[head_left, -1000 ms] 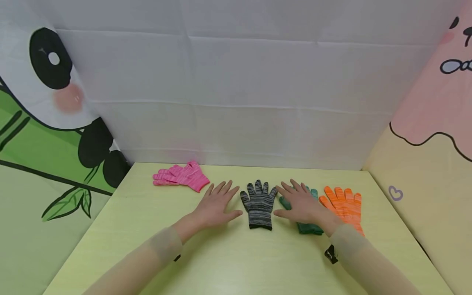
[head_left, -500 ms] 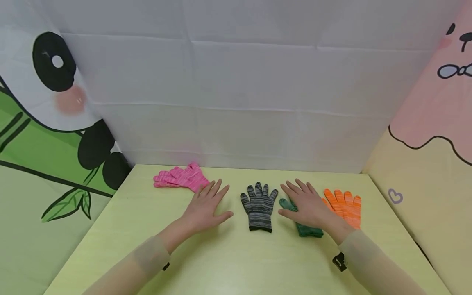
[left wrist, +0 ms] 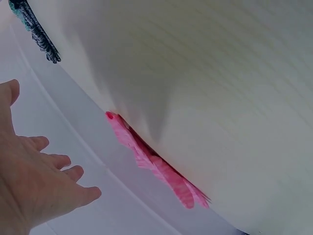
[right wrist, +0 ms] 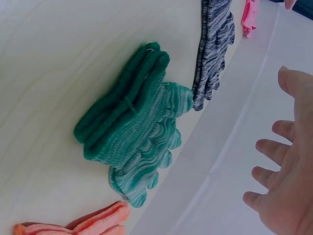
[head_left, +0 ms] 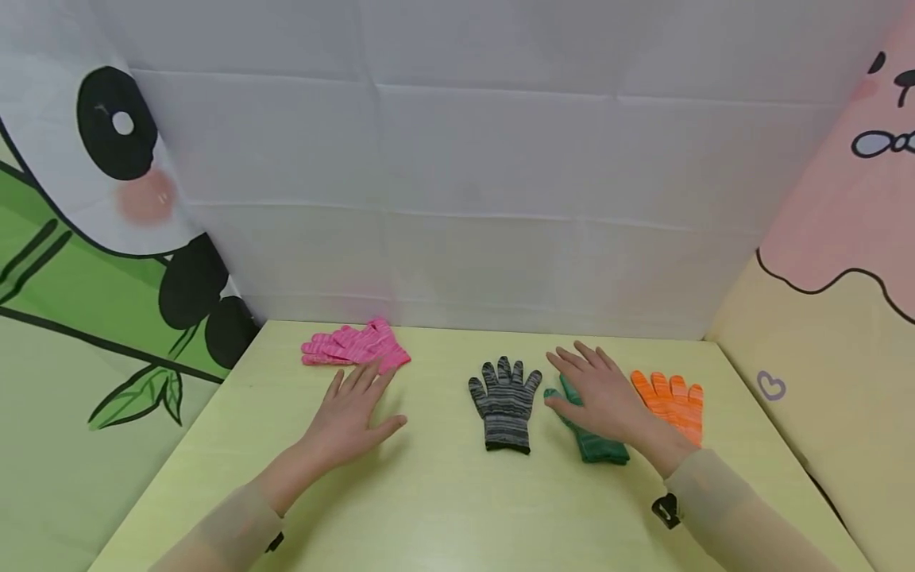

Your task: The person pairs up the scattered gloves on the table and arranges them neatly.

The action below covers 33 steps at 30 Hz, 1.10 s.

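Observation:
My left hand (head_left: 346,421) hovers over the table with its fingers spread, fingertips overlapping the near edge of the pink gloves (head_left: 353,343) in the head view. In the left wrist view a gap shows between that hand and the pink gloves (left wrist: 151,161). My right hand (head_left: 600,397), fingers also spread, is held above the green gloves (head_left: 600,447) and hides part of them. The right wrist view shows the green gloves (right wrist: 137,122) lying flat, cuffs toward the near side. Between the hands lies a grey-and-black striped glove (head_left: 506,405). Neither hand holds anything.
Orange gloves (head_left: 672,405) lie right of the green ones, partly behind the right forearm. The pale yellow table (head_left: 429,508) ends at a white cloth wall (head_left: 457,199). Printed panels stand at both sides, a green-and-white one (head_left: 71,278) and a pink-and-cream one (head_left: 829,214).
My left hand has moved left, away from the striped glove and toward the pink gloves. My right hand has shifted slightly right over the green gloves. The gloves lie as before.

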Each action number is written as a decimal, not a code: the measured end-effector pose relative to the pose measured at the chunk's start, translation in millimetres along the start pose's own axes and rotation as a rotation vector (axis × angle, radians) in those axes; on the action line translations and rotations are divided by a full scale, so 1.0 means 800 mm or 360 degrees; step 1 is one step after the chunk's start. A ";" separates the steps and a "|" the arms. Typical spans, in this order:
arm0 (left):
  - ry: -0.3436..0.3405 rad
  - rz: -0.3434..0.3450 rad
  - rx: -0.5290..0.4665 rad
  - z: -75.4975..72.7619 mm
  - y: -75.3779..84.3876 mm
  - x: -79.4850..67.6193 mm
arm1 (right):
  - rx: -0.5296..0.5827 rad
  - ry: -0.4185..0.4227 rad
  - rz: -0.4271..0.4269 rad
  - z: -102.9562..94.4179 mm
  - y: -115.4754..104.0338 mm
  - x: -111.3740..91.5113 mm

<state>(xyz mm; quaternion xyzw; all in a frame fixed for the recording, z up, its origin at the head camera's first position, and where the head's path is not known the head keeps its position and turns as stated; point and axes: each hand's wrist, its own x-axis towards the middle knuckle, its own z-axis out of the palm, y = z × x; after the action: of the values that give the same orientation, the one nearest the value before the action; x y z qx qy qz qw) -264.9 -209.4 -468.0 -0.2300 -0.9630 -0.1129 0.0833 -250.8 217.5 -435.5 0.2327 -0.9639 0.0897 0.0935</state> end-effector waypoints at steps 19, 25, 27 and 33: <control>-0.0017 -0.0154 -0.0012 -0.008 -0.043 -0.024 | 0.0119 -0.0029 -0.0076 0.001 -0.044 0.034; -0.0033 -0.0205 -0.0029 -0.005 -0.055 -0.020 | 0.0157 -0.0048 -0.0164 0.010 -0.064 0.047; -0.0043 -0.0226 -0.0035 -0.003 -0.059 -0.021 | 0.0152 -0.0070 -0.0199 0.014 -0.070 0.053; -0.0075 -0.0264 -0.0031 -0.005 -0.068 -0.025 | 0.0128 -0.0185 -0.0251 0.028 -0.091 0.079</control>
<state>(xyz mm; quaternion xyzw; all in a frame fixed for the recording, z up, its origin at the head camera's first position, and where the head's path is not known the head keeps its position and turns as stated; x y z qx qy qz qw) -272.2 -265.8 -478.1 -0.1529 -0.9793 -0.1232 0.0488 -275.6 121.5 -433.7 0.3164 -0.9419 0.1071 0.0350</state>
